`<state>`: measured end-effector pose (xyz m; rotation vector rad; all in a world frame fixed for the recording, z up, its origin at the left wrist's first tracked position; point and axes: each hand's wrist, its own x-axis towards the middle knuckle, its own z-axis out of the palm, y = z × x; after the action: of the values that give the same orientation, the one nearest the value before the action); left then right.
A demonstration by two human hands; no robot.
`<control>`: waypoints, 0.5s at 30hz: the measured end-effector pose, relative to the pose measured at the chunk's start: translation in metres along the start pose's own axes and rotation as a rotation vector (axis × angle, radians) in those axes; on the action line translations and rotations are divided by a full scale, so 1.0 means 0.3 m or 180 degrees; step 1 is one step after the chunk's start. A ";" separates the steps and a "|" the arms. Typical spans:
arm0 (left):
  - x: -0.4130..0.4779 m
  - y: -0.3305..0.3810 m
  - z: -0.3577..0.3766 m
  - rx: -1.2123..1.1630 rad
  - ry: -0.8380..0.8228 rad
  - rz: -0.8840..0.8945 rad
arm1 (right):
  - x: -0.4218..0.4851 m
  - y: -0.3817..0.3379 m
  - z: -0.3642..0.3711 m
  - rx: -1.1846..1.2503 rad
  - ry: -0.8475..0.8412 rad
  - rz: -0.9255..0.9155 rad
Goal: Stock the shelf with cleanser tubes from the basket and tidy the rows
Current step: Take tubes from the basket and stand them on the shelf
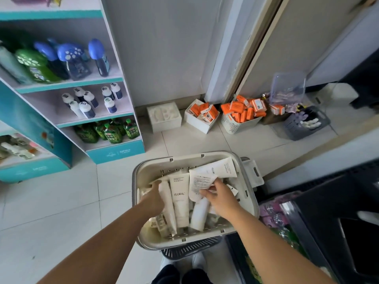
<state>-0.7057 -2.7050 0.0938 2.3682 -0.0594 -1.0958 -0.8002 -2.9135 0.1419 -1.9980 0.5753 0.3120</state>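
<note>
— What's the biggest thing here?

— The teal and white shelf (114, 87) at the left, standing on the tiled floor (51, 201). Its tiers hold blue-capped bottles (98, 58), small white-capped bottles (88, 103) and green pouches (111, 131). Writing on its teal base is too blurred to read.

— And the basket?

— A cream basket (249, 193) sits in front of the person, near the shelf's bottom corner, resting on a darker slatted basket (190, 248). It is full of white cleanser tubes (200, 216) lying jumbled, most pointing toward the far rim.

— Any labels?

— One long tube (180, 199) in the middle reads "FLORAL". A second tube (222, 168) at the far right corner shows "FLOR", the rest hidden. A third tube (200, 184) shows a block of print too small to read.

— The hands?

— The left hand (153, 198) has its grip curled around a tube (169, 210) at the basket's left side. The right hand (220, 196) pinches the lower edge of the tube with the fine print, fingers closed on it.

— Anything behind?

— Orange boxes (242, 111) in bins by the wall.
</note>
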 end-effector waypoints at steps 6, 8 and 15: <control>-0.053 0.003 0.048 0.3356 0.0349 0.1448 | -0.039 0.022 0.008 0.0566 0.0268 0.0166; -0.041 0.002 0.049 0.3587 0.0373 0.1836 | -0.038 0.018 0.012 0.0649 0.0294 0.0194; -0.014 0.032 -0.016 0.3727 0.0134 0.2279 | -0.076 0.015 0.001 0.0641 0.0370 0.0132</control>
<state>-0.7033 -2.7099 0.1039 2.8245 -1.7925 -0.6812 -0.8221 -2.9090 0.1485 -1.8198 0.6945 0.1568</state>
